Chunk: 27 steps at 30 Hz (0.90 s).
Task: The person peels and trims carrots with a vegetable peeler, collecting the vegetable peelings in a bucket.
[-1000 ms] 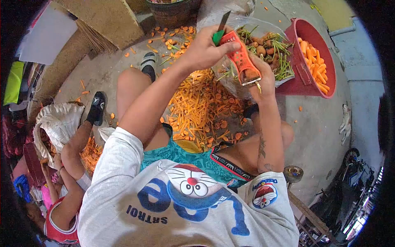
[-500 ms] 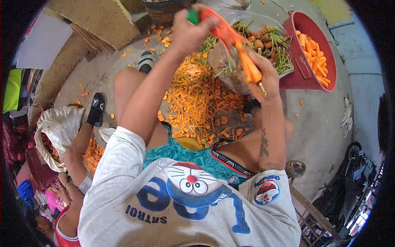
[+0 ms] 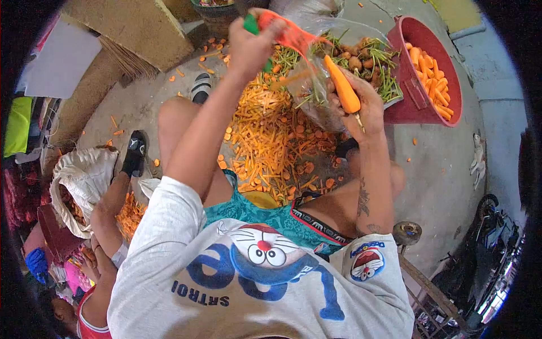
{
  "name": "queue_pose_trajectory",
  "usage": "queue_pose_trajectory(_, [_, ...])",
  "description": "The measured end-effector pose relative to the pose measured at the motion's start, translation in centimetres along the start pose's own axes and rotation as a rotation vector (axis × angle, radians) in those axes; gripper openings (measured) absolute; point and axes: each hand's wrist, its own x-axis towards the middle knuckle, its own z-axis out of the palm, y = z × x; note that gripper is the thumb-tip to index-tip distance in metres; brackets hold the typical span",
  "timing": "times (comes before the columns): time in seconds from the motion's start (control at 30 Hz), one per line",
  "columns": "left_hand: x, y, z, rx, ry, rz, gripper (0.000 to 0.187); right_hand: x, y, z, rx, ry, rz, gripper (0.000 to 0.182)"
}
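My left hand (image 3: 251, 48), in the upper middle, is closed around a peeler (image 3: 291, 33) with a long orange-red body and green parts. Motion blur hides its blade. My right hand (image 3: 364, 107) grips a carrot (image 3: 342, 87), its thin tip pointing toward me and its thick end toward the peeler. A small gap separates peeler and carrot. Under both hands, a heap of carrot peelings and slices (image 3: 259, 135) lies on the floor between my legs. Just beyond my right hand, a clear plastic bag (image 3: 310, 85) holds unpeeled carrots with green stems (image 3: 367, 56).
A red tub (image 3: 403, 85) of peeled carrots (image 3: 430, 73) lies tilted at the upper right. On the left are a white sack (image 3: 90, 169) and another person (image 3: 96, 299) sitting low. A motorcycle (image 3: 485, 254) stands at the lower right, near a metal frame (image 3: 429, 288).
My left hand and the peeler have shifted slightly left, away from the carrot. More of the carrot's side now shows in my right hand, which stays nearly in place.
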Motion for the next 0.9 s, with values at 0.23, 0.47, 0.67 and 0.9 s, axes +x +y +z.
queue_pose_trajectory(0.23, [-0.5, -0.8, 0.0, 0.291, -0.230, 0.270, 0.018, -0.6, 0.3, 0.5, -0.025, 0.229, -0.080, 0.039])
queue_pose_trajectory(0.47, [-4.6, 1.5, 3.6, 0.138, -0.183, 0.252, 0.019, 0.0, 0.5, 2.3, 0.063, 0.471, -0.108, 0.032])
queue_pose_trajectory(0.67, [0.4, 0.3, -0.7, 0.054, -0.030, 0.027, 0.017, -0.4, 0.2, -0.1, 0.148, 0.079, 0.012, 0.030])
queue_pose_trajectory(0.9, [-2.9, -0.1, 2.3, 0.258, -0.195, 0.320, 0.018, 0.1, 1.1, 2.4, 0.019, 0.531, -0.097, 0.040])
